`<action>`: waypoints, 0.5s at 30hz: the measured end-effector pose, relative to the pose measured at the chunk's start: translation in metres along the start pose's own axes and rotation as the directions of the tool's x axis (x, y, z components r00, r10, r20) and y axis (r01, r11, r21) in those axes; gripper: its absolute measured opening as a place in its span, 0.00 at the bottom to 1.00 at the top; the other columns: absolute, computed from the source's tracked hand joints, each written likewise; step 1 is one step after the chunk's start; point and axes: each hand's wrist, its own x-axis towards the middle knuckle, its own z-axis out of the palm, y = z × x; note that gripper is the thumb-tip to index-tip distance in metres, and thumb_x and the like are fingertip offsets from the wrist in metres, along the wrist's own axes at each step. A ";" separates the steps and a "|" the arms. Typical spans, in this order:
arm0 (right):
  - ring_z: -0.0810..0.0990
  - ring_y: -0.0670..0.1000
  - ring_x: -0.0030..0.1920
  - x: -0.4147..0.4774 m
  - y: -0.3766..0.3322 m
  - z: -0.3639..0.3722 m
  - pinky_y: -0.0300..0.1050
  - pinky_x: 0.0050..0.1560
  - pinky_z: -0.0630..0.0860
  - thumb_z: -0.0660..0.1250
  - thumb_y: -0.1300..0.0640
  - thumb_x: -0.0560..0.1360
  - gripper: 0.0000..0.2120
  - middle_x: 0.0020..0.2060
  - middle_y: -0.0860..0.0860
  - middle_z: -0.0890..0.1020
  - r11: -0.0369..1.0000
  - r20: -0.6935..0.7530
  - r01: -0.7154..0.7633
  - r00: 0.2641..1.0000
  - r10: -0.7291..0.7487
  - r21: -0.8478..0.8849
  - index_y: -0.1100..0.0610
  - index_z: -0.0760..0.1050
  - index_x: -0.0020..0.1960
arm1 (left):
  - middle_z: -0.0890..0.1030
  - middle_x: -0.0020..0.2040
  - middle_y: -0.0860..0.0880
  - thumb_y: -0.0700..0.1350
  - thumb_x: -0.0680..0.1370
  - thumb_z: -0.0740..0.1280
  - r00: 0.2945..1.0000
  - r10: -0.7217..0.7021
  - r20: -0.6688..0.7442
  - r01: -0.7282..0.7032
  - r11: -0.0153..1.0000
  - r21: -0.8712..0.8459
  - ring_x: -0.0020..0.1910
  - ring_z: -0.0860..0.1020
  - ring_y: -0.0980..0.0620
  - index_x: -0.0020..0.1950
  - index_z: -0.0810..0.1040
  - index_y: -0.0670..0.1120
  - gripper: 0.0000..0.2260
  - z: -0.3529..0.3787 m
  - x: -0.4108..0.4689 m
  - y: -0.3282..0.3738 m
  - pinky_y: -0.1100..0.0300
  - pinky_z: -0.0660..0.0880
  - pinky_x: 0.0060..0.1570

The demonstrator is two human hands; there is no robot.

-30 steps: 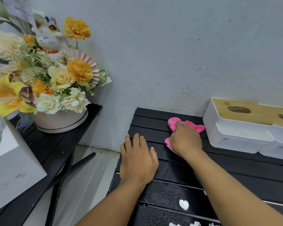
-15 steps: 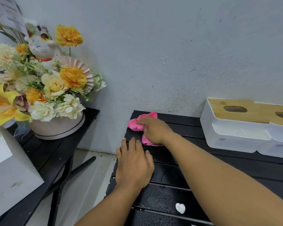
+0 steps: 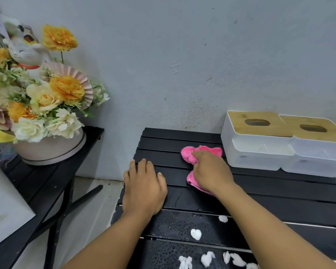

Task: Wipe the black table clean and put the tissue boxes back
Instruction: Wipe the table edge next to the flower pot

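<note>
Nearest me, crumpled white tissue scraps (image 3: pixel 196 234) lie on the black table (image 3: pixel 291 193), where water beads on the slats. The slats are long and narrow and run left to right. My left hand (image 3: pixel 144 188) lies palm down near the table's left edge, fingers straight, holding nothing. Just to its right, my right hand (image 3: pixel 211 171) curls round a fluffy pink cloth (image 3: pixel 204 150), bunched and pressed onto the slats, its folds poking out past my knuckles toward the wall (image 3: pixel 182 55). Beyond it, at the far right against the wall, two white tissue boxes (image 3: pixel 256 160) stand upright side by side, touching. They are smooth plastic with flat wooden lids (image 3: pixel 277 131), each with an oval slot facing up, its long axis left to right. To the left, a lower black side table (image 3: pixel 47 183) carries a round pale pot (image 3: pixel 52 150) of yellow, orange and cream flowers (image 3: pixel 66 88), with a white cat figure (image 3: pixel 25 53) among them. A sheet at the top left is too blurred to read.
</note>
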 end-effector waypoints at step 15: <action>0.75 0.57 0.49 0.044 -0.025 0.005 0.48 0.44 0.69 0.57 0.63 0.73 0.14 0.51 0.47 0.75 0.997 0.144 0.082 0.986 -0.082 0.005 0.47 0.75 0.49 | 0.75 0.49 0.49 0.51 0.77 0.51 0.996 0.015 -0.092 -0.017 1.000 -0.025 0.58 0.71 0.44 0.47 0.74 0.45 0.15 0.002 0.000 0.000 0.47 0.70 0.58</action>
